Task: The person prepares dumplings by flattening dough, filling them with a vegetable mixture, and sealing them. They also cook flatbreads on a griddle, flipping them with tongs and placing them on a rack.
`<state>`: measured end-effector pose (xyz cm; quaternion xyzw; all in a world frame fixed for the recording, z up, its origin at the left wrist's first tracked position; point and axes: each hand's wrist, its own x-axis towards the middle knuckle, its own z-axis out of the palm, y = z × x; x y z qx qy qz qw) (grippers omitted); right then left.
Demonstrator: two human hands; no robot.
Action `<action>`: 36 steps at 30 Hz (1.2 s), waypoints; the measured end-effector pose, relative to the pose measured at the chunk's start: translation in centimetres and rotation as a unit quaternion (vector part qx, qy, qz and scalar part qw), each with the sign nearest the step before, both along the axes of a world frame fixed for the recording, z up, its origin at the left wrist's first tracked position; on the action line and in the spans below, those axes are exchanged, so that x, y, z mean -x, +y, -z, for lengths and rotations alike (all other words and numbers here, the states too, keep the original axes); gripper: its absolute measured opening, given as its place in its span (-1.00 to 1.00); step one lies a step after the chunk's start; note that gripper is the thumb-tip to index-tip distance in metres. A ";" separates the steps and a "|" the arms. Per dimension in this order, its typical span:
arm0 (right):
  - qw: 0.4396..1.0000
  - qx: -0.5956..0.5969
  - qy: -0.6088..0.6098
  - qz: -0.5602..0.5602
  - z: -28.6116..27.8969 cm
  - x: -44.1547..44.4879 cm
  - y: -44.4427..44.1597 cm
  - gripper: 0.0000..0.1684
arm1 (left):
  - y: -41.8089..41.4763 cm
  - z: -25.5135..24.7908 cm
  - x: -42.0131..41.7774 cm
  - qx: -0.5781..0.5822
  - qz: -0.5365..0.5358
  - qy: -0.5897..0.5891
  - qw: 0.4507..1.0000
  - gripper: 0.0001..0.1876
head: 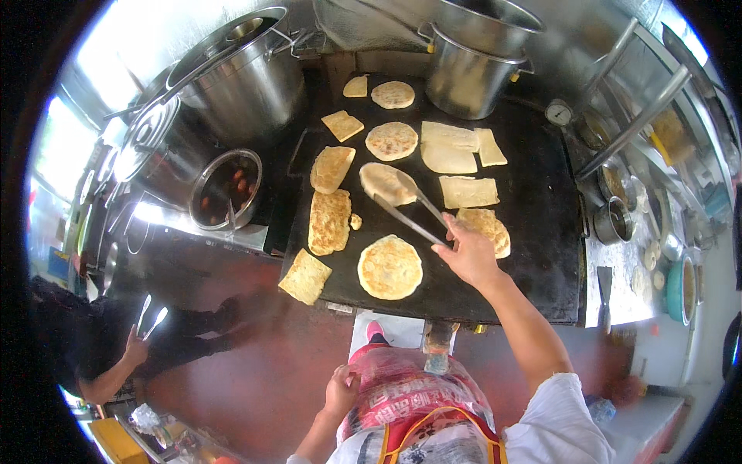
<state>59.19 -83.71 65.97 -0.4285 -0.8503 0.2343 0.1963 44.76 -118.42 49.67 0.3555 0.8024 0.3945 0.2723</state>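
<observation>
My right hand [472,252] grips metal tongs [408,223] over a black griddle [539,232]. Between the tongs' ends is a pale round flatbread [385,181], slightly blurred; whether it is clear of the griddle I cannot tell. Nearest me lies a browned round flatbread [390,267], with another round one [391,141] beyond the tongs. Square and folded pieces run down the left, among them a browned oblong flatbread [329,222]. Pale dough sheets [449,148] lie on the right, and a browned piece [487,229] is partly behind my right hand. My left hand [342,390] hangs loosely curled beside the red apron [406,377], holding nothing visible.
Tall steel pots [243,87] stand at the back left, with a stacked pot [475,75] on the griddle's far edge. A bowl of dark liquid [226,188] is left. A spatula [604,296] lies right. Another person's hand [136,350] holds tongs at left.
</observation>
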 end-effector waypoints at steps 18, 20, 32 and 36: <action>0.893 0.126 0.189 0.389 4.9 -35.6 -7.5 -0.40 | -3.2 6.7 -12.3 0.023 0.142 0.010 0.989 -0.63; 0.889 0.078 0.273 0.359 7.0 -38.5 -7.3 -0.39 | -0.7 5.2 -12.5 0.122 0.218 0.137 0.959 -0.61; 0.844 0.194 0.335 0.371 8.3 -36.3 -13.8 -0.43 | 12.7 4.8 -12.9 0.045 0.058 -0.142 0.987 -0.48; 0.882 0.213 0.310 0.284 8.5 -34.0 -15.3 -0.48 | 11.1 10.1 -13.3 -0.037 0.082 -0.293 0.952 -0.54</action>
